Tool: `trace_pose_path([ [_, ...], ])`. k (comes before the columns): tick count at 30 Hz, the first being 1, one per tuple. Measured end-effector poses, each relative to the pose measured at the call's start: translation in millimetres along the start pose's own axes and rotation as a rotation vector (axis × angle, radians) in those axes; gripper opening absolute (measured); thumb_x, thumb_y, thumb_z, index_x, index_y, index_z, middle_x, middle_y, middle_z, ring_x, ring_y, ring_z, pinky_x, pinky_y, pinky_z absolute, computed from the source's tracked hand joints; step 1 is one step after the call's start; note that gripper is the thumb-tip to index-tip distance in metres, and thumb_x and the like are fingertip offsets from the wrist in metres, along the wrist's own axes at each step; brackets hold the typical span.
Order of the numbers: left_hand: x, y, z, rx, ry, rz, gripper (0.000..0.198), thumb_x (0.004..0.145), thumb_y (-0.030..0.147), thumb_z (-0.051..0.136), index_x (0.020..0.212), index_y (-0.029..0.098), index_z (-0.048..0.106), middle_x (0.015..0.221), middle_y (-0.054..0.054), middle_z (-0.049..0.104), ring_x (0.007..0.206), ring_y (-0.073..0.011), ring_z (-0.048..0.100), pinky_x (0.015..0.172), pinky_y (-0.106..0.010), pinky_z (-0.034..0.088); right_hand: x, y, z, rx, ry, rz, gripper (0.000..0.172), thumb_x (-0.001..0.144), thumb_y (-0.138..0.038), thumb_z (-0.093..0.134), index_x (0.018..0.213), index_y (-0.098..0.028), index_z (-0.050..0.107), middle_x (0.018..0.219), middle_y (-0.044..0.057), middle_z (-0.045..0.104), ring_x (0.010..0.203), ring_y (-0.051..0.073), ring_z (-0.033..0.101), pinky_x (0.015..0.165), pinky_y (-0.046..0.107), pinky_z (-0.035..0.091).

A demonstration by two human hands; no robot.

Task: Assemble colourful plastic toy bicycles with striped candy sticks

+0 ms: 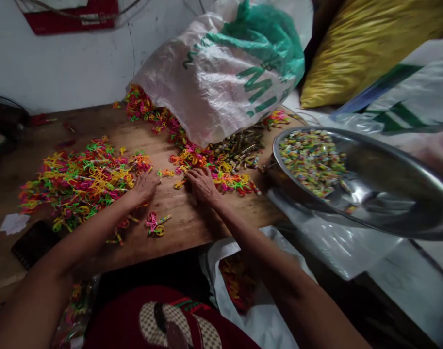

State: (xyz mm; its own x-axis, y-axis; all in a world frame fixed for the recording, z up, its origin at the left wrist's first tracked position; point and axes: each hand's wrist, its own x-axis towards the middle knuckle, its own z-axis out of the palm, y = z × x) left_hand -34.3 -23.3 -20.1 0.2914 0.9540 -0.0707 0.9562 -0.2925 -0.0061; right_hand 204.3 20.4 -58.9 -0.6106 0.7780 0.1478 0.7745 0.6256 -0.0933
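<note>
Small bright plastic pieces with loops, in yellow, pink, green and orange, lie in a large heap (86,177) at the left of the wooden table. My left hand (146,188) rests at the heap's right edge, fingers stretched forward and loosely apart. Across a narrow gap, my right hand (203,185) lies palm down against a second pile (232,182) of the same pieces, its fingers spread and touching them. A few orange pieces (165,172) lie between the hands. Nearer to me sits a small cluster (157,224) with a printed stick.
A white and green sack (214,72) spills pieces at the back. Dark little tubes (239,148) lie below its mouth. At right, a tilted metal basin (381,203) holds many small printed tubes (310,160). An open white bag (268,310) hangs below the table edge; a dark phone-like slab (35,244) lies left.
</note>
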Motion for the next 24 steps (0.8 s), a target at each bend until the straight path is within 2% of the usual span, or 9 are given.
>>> trace_pose_path([
  [3, -8.8, -0.5, -12.0, 0.068, -0.052, 0.017, 0.038, 0.1, 0.015, 0.032, 0.114, 0.013, 0.067, 0.121, -0.017, 0.063, 0.11, -0.0263, 0.062, 0.091, -0.036, 0.048, -0.5, -13.3, -6.2, 0.054, 0.045, 0.043, 0.047, 0.09, -0.012, 0.046, 0.135, -0.016, 0.059, 0.147, 0.015, 0.054, 0.129, 0.03, 0.047, 0.112, 0.048, 0.023],
  [7, -17.4, 1.5, -19.3, 0.113, -0.112, 0.031, 0.039, 0.102, 0.022, 0.033, 0.124, 0.018, 0.065, 0.124, -0.013, 0.062, 0.102, -0.0254, 0.064, 0.082, -0.036, 0.05, 19.9, -32.7, -13.9, 0.142, 0.039, 0.064, 0.042, 0.094, -0.016, 0.042, 0.132, -0.015, 0.06, 0.137, 0.015, 0.061, 0.119, 0.028, 0.051, 0.101, 0.039, 0.033],
  [11, -15.1, 6.9, -16.6, 0.133, -0.12, 0.024, 0.038, 0.099, 0.017, 0.034, 0.124, 0.016, 0.064, 0.13, -0.015, 0.06, 0.116, -0.0283, 0.059, 0.095, -0.041, 0.046, 52.7, -43.1, -5.3, 0.154, 0.004, 0.074, 0.041, 0.095, -0.024, 0.047, 0.132, -0.012, 0.058, 0.136, 0.019, 0.059, 0.121, 0.032, 0.047, 0.097, 0.041, 0.034],
  [15, -1.5, 22.4, -14.1, 0.136, -0.075, 0.033, 0.035, 0.097, 0.014, 0.035, 0.111, 0.012, 0.068, 0.12, -0.018, 0.065, 0.117, -0.0309, 0.057, 0.098, -0.043, 0.045, 70.6, -44.4, 7.8, 0.142, -0.032, 0.124, 0.035, 0.097, -0.021, 0.039, 0.113, -0.011, 0.068, 0.123, 0.022, 0.063, 0.116, 0.035, 0.046, 0.099, 0.049, 0.03],
  [18, 8.0, 26.1, -14.2, 0.129, -0.118, 0.05, 0.039, 0.095, 0.008, 0.033, 0.106, 0.011, 0.07, 0.111, -0.017, 0.07, 0.112, -0.0293, 0.061, 0.094, -0.042, 0.049, 65.5, -40.3, 6.0, 0.142, 0.017, 0.175, 0.036, 0.099, -0.023, 0.037, 0.116, -0.013, 0.067, 0.124, 0.02, 0.062, 0.116, 0.033, 0.045, 0.104, 0.051, 0.026],
  [21, 8.0, 17.4, -20.1, 0.108, -0.133, 0.007, 0.037, 0.092, 0.008, 0.036, 0.101, 0.011, 0.072, 0.113, -0.018, 0.071, 0.111, -0.0317, 0.064, 0.093, -0.045, 0.052, 43.3, -33.5, -9.9, 0.222, 0.184, 0.199, 0.032, 0.1, -0.027, 0.042, 0.117, -0.017, 0.067, 0.122, 0.015, 0.064, 0.113, 0.03, 0.047, 0.105, 0.049, 0.027],
  [23, 5.2, 10.0, -29.7, 0.047, -0.08, 0.033, 0.032, 0.093, 0.015, 0.041, 0.094, 0.01, 0.073, 0.111, -0.019, 0.072, 0.112, -0.0345, 0.064, 0.098, -0.048, 0.051, 21.7, -29.0, -25.1, 0.322, 0.309, 0.181, 0.029, 0.101, -0.028, 0.044, 0.116, -0.018, 0.067, 0.12, 0.014, 0.065, 0.112, 0.028, 0.049, 0.104, 0.047, 0.032],
  [24, 4.5, 7.2, -35.7, 0.022, -0.028, 0.049, 0.035, 0.095, 0.019, 0.038, 0.098, 0.01, 0.072, 0.115, -0.02, 0.072, 0.113, -0.0348, 0.064, 0.098, -0.05, 0.051, 10.4, -27.0, -32.6, 0.38, 0.36, 0.155, 0.028, 0.1, -0.029, 0.046, 0.116, -0.019, 0.067, 0.12, 0.013, 0.065, 0.111, 0.027, 0.051, 0.102, 0.045, 0.035],
])
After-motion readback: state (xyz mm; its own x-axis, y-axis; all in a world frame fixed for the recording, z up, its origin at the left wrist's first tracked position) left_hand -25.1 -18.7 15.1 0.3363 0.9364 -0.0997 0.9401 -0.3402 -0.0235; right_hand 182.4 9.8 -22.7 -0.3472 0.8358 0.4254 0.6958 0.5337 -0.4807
